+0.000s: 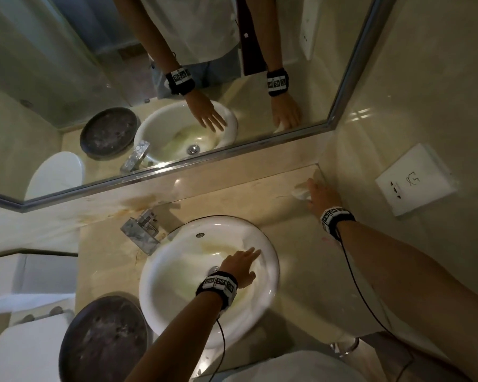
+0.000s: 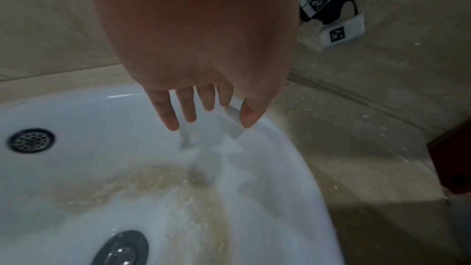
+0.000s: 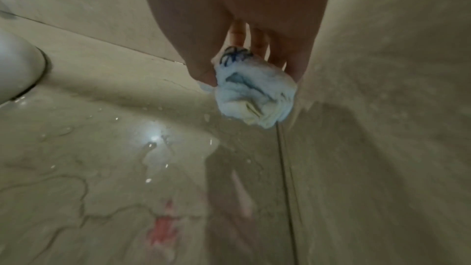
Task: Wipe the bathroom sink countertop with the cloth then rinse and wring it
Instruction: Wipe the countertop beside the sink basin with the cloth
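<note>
3 stages make up this job, and only the 1st, the wiping, looks to be under way. Largest first: the beige stone countertop (image 1: 301,244) still carries puddles, droplets and a pink smear on the stretch right of the basin, so I judge most of the wiping is left. The white sink basin (image 1: 177,274) shows a yellowish stain toward its drain, and the chrome faucet (image 1: 142,230) stands behind it; no water can be seen running. The right hand (image 1: 319,195) reaches into the far right corner by the wall, fingers and thumb curled round the bunched white cloth (image 3: 252,96), which has dark blue marks. The left hand (image 1: 242,261) hovers over the basin with fingers straight and spread, holding nothing. Rinsing and wringing are not yet begun.
</note>
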